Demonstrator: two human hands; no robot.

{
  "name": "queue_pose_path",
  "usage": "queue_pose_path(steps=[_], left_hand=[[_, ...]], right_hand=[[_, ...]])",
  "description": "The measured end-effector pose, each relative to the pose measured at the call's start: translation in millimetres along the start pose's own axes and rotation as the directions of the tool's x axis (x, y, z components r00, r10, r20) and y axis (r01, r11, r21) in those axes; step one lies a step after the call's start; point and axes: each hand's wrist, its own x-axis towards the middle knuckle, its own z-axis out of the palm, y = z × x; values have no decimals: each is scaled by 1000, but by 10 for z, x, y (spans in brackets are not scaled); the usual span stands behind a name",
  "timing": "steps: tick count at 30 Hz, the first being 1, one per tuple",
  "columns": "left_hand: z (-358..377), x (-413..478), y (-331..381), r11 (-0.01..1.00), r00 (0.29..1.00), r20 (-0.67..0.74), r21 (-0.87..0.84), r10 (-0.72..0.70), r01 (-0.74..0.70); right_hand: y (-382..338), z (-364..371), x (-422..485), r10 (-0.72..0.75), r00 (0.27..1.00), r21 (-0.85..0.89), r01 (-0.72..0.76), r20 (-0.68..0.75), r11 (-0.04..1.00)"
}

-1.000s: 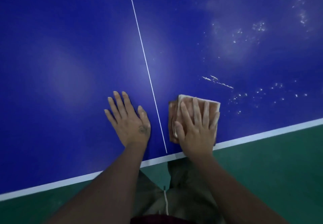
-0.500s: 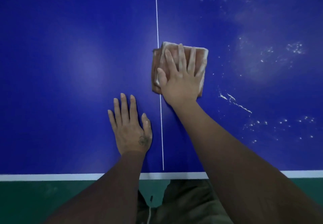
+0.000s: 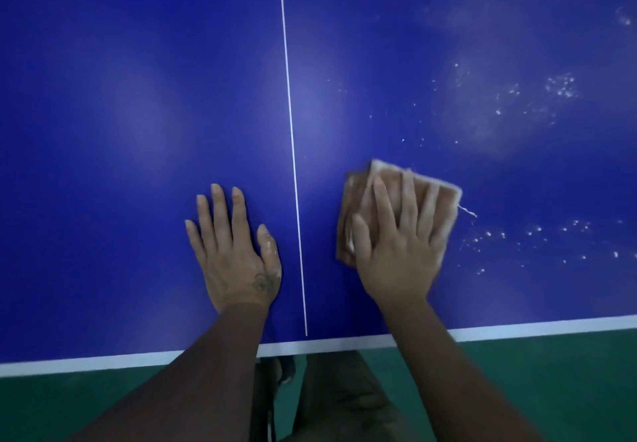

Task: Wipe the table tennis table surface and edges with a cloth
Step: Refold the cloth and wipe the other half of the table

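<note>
Left hand [image 3: 238, 255] and right hand [image 3: 396, 255] lie flat, palms down.

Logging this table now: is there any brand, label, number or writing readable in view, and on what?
No text can be read anywhere in this view.
table: only a plain white centre line and edge line, no brand or number.
cloth: no label shows.
left hand: a small dark mark on its back, too blurred to read.

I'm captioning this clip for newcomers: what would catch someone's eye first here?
The right hand pressing a folded orange-brown cloth flat on the blue table, just right of the white centre line. Beyond it to the right, white specks dot the surface; the left hand rests flat left of the line.
</note>
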Motion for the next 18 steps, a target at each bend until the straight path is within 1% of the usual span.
queue_pose_path(steps=[3, 6, 9, 12, 15, 18], left_hand=[[6, -14, -11, 1000, 1000, -1, -4, 2, -2], [3, -13, -30, 1000, 1000, -6, -1, 7, -7], [6, -11, -25, 1000, 1000, -2, 5, 16, -16], [-8, -9, -12, 1000, 1000, 6, 0, 9, -9], [-35, -1, -3, 1000, 1000, 15, -12, 19, -18], [-57, -3, 17, 1000, 1000, 27, -20, 8, -8]], right_hand=[[-183, -4, 623, -36, 999, 62, 38, -25, 997], [-357, -52, 1216, -109, 994, 105, 105, 31, 989], [-451, -91, 1427, -118, 990, 99, 109, 81, 989], [-436, -64, 1037, -114, 993, 96, 110, 31, 989], [-309, 1, 201, -134, 991, 97, 135, -18, 986], [-17, 41, -664, -50, 999, 69, 50, -10, 996]])
